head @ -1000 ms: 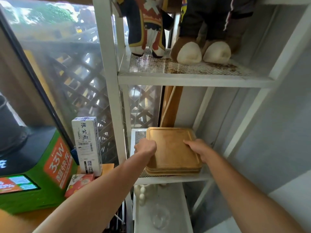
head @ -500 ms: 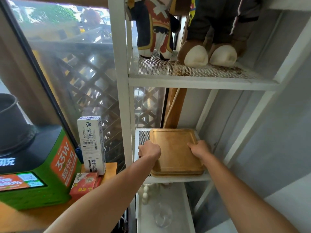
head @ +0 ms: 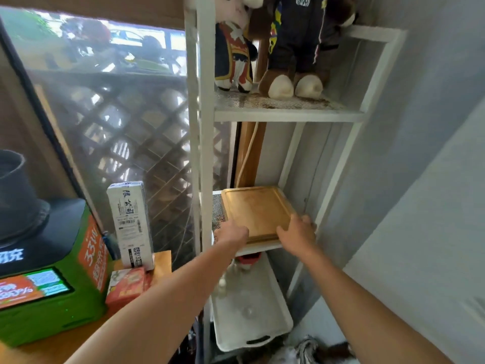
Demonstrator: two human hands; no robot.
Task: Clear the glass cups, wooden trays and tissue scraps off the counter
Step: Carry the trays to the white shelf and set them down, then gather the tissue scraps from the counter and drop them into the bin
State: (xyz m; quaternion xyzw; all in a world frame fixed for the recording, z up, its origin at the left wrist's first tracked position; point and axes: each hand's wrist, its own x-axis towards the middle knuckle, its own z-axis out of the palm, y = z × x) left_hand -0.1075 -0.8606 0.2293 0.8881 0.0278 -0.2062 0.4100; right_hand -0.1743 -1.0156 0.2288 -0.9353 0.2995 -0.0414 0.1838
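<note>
Both hands, left n right, are clamped on wooden trays btwn them; stowing step, prob just letting go is needed next.

Wooden trays: square, light brown, grooved rim, rounded corners. Stacked flat on the middle mesh shelf of the white rack, toward its right side, near edge at the shelf's front.

We are seeing two plush dolls standing on the top mesh shelf of a white rack. A white tray is sitting on the lowest shelf. Left of the rack, a green box, a tall white carton and a small red box are resting on the wooden surface.
</note>
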